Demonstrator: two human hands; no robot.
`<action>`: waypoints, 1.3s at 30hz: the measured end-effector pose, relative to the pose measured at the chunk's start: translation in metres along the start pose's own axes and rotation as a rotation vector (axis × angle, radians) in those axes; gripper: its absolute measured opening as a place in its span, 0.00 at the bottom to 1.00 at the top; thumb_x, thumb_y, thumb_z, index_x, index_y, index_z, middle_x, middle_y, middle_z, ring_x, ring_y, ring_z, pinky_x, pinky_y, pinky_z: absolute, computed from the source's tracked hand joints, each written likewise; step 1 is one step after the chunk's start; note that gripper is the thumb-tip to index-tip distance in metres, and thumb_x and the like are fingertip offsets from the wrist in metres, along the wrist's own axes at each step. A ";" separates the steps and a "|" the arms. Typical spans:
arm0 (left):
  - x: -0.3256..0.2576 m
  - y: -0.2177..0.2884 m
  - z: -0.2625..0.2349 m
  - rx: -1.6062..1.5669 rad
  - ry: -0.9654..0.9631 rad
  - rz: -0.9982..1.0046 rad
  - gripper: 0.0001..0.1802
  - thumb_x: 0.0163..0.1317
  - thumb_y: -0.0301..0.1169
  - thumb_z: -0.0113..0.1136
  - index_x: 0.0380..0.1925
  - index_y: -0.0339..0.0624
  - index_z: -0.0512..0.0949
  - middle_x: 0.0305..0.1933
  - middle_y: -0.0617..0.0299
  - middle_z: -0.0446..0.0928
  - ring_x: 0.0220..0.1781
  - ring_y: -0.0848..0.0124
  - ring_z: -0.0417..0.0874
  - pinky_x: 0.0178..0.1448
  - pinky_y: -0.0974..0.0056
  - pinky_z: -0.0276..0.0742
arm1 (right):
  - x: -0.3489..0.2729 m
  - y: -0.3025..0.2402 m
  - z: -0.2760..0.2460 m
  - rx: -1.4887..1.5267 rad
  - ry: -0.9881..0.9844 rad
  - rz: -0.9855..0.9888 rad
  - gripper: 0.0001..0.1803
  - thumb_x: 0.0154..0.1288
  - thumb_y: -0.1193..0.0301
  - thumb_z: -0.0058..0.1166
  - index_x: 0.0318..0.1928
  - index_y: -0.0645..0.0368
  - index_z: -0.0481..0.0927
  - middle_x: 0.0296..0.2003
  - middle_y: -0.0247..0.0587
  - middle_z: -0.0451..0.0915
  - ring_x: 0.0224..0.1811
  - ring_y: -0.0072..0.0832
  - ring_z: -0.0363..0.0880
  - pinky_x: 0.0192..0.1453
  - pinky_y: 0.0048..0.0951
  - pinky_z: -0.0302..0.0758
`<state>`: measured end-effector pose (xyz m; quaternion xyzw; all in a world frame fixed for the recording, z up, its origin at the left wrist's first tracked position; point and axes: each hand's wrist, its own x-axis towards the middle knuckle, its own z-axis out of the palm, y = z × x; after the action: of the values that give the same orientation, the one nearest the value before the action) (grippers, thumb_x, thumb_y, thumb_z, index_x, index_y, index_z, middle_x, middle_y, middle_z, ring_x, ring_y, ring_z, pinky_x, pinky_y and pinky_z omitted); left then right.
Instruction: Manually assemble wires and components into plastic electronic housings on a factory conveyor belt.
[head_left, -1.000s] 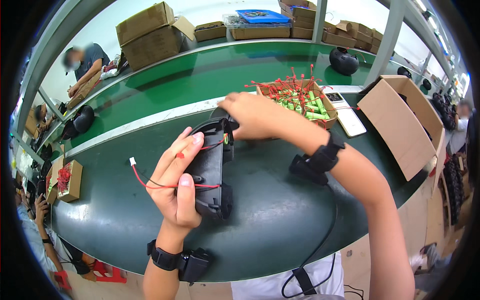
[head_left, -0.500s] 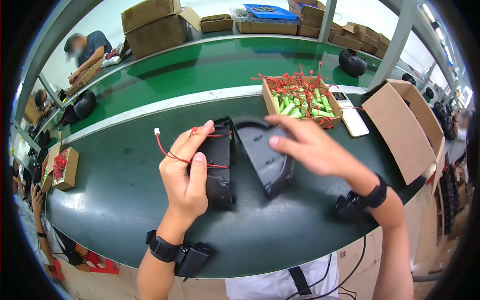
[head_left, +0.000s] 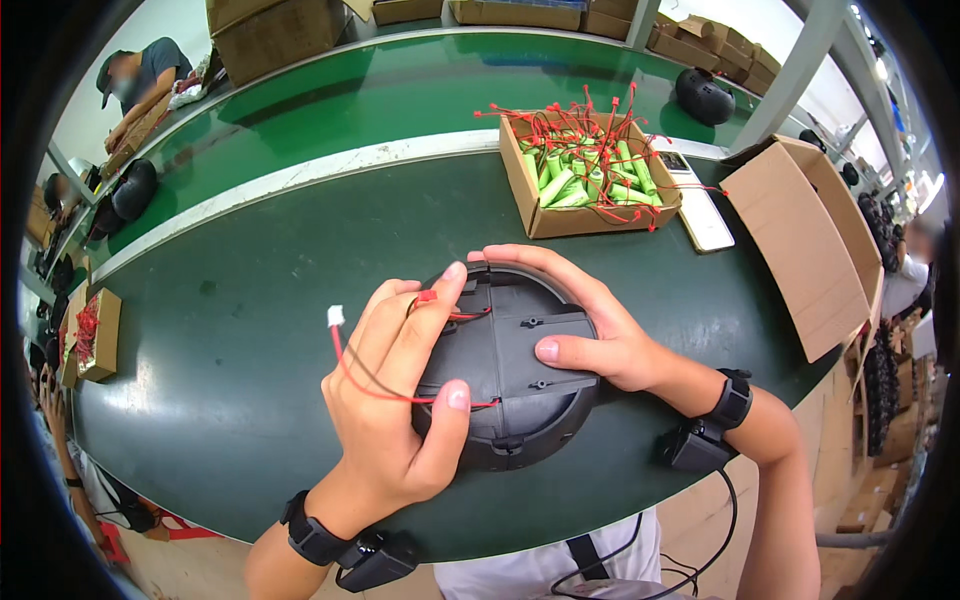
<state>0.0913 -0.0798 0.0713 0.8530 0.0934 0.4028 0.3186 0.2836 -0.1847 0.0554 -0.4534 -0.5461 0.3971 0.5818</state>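
Observation:
Two black plastic housing halves (head_left: 510,370) meet along a seam and form one round shell. Wrapped round its left side, my left hand (head_left: 390,390) has the thumb on the shell's face near the seam. My right hand (head_left: 610,340) clasps the right half, fingers over the far rim and thumb on the face. A red and black cable (head_left: 352,375) with a white connector (head_left: 335,316) comes from the seam, passes the left thumb and sticks out left. A second wire with a red connector (head_left: 427,296) lies by my left fingers.
A cardboard box (head_left: 525,200) of green battery cells with red-tipped wires stands beyond my hands, beside a white handheld device (head_left: 705,225). An open carton (head_left: 800,260) is at right, a small box of red wires (head_left: 98,345) at left. Across the green belt (head_left: 400,100) sits a person (head_left: 150,85).
The right half, apart and tilted before, now sits against the left half. My right hand has closed round it, and the joined shell is nearer the middle.

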 end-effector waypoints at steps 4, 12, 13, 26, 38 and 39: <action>-0.002 -0.007 0.003 -0.220 -0.049 -0.001 0.34 0.53 0.34 0.54 0.61 0.32 0.69 0.61 0.38 0.67 0.60 0.47 0.71 0.61 0.53 0.71 | -0.001 0.003 0.001 0.022 -0.035 0.009 0.40 0.56 0.69 0.59 0.68 0.65 0.59 0.66 0.46 0.63 0.69 0.34 0.61 0.73 0.34 0.55; -0.003 -0.013 0.003 -0.095 -0.090 0.106 0.53 0.43 0.35 0.66 0.68 0.27 0.53 0.66 0.36 0.61 0.57 0.52 0.71 0.58 0.53 0.72 | 0.000 0.003 0.001 -0.022 -0.044 -0.041 0.39 0.57 0.67 0.58 0.67 0.66 0.60 0.65 0.48 0.63 0.68 0.34 0.63 0.72 0.34 0.56; -0.002 -0.014 0.003 -0.095 -0.091 0.104 0.53 0.43 0.35 0.66 0.68 0.27 0.53 0.66 0.36 0.61 0.57 0.52 0.71 0.58 0.53 0.72 | -0.001 0.002 0.003 -0.021 -0.029 -0.044 0.38 0.59 0.65 0.57 0.67 0.66 0.60 0.65 0.49 0.64 0.68 0.34 0.63 0.72 0.33 0.56; 0.001 -0.014 0.004 -0.295 -0.199 0.010 0.80 0.27 0.52 0.82 0.71 0.29 0.38 0.65 0.43 0.60 0.63 0.55 0.70 0.65 0.54 0.66 | 0.009 0.010 0.005 0.199 0.031 -0.038 0.32 0.69 0.57 0.40 0.64 0.68 0.64 0.63 0.51 0.68 0.66 0.35 0.66 0.70 0.35 0.61; 0.016 -0.027 -0.004 -0.071 -0.204 0.134 0.66 0.19 0.49 0.83 0.61 0.50 0.54 0.72 0.39 0.44 0.74 0.41 0.49 0.69 0.40 0.55 | 0.008 -0.001 0.004 0.035 0.098 0.067 0.40 0.65 0.49 0.37 0.65 0.71 0.61 0.63 0.56 0.67 0.64 0.39 0.69 0.70 0.37 0.62; 0.015 -0.030 -0.003 -0.060 -0.198 0.129 0.66 0.19 0.49 0.83 0.61 0.50 0.54 0.72 0.39 0.44 0.74 0.41 0.49 0.69 0.40 0.55 | 0.008 -0.001 0.005 0.040 0.086 0.064 0.40 0.65 0.49 0.37 0.65 0.71 0.61 0.63 0.56 0.67 0.64 0.39 0.69 0.70 0.37 0.62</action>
<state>0.1018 -0.0488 0.0630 0.8828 -0.0059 0.3389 0.3252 0.2794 -0.1770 0.0586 -0.4755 -0.4980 0.4065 0.6006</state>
